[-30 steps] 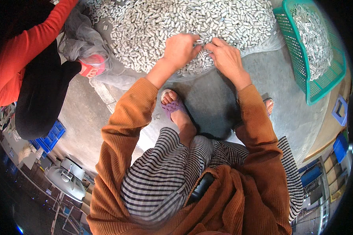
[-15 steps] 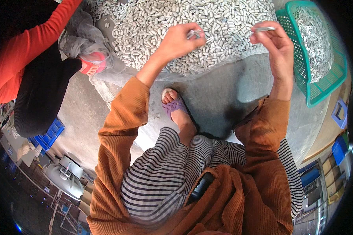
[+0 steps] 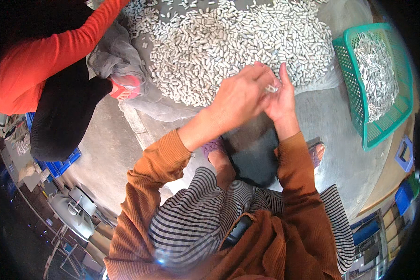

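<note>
My left hand point(image 3: 240, 97) and my right hand point(image 3: 282, 105) meet at the near edge of a wide heap of small, pale grey, capsule-shaped pieces point(image 3: 238, 46). Between them show small shiny silvery pieces point(image 3: 271, 88), too blurred to count. The left fingers are closed around these pieces, reaching over into the right palm. My right hand cups them from the other side, its thumb sticking up and its other fingers largely hidden behind the left hand. The heap lies on a thin grey mesh cloth point(image 3: 165, 112).
A green perforated basket point(image 3: 389, 135) holding many thin silvery strips point(image 3: 375, 77) stands at the right. At the left sits another person in a red sleeve point(image 3: 56, 53), with a foot by the mesh. A purple plastic frame point(image 3: 404, 154) lies near the basket.
My hands, apart over the heap before with shiny pieces in the fingers of each, have come together and nearer to me. The view has shifted, so the heap and basket appear lower.
</note>
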The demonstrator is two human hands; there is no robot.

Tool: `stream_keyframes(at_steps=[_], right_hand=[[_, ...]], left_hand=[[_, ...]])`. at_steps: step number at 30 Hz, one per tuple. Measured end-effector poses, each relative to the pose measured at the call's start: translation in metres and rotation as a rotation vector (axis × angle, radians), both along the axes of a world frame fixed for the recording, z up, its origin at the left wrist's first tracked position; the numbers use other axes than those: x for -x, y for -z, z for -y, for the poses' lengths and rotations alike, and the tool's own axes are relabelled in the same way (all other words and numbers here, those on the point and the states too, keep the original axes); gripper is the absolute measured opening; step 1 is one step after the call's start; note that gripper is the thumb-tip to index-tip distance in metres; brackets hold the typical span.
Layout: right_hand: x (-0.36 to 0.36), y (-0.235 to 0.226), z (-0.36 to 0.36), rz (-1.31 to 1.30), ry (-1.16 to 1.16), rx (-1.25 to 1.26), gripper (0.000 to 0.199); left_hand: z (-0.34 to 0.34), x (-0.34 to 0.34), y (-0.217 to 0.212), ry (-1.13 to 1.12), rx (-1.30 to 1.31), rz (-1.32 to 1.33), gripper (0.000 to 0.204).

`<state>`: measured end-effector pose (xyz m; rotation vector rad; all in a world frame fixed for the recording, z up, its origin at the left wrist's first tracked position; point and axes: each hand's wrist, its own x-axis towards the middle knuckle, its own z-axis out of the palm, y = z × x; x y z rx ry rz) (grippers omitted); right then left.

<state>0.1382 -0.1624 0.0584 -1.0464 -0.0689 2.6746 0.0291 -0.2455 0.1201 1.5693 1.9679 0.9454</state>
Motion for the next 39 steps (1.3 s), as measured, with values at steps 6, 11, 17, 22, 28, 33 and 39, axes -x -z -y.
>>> stream_keyframes(at_steps=[6,11,17,22,28,33,39], right_hand=[[0.005,0.025,-0.001,0.18,0.08,0.031,0.039],[-0.035,-0.001,-0.051,0.011,0.209,-0.076,0.019],[-0.112,-0.035,-0.18,0.283,0.378,-0.84,0.023],[-0.139,-0.028,-0.237,1.404,0.098,-1.836,0.039],[-0.147,0.008,-0.234,1.574,-0.251,-1.909,0.04],[-0.13,-0.001,-0.215,1.59,-0.317,-1.889,0.035],[-0.11,-0.009,-0.201,1.76,-0.421,-1.695,0.034]], left_hand=[[0.003,0.009,0.004,0.003,-0.031,0.052,0.024],[-0.01,0.023,0.036,0.015,-0.079,-0.115,0.024],[-0.029,0.065,0.07,-0.091,-0.081,-0.372,0.025],[-0.007,0.102,0.099,-0.005,-0.069,-0.67,0.032],[0.055,0.157,0.105,-0.185,0.258,-0.63,0.036],[0.103,0.175,0.121,-0.404,0.155,-0.556,0.041],[0.051,0.098,0.078,-0.25,0.061,-0.505,0.036]])
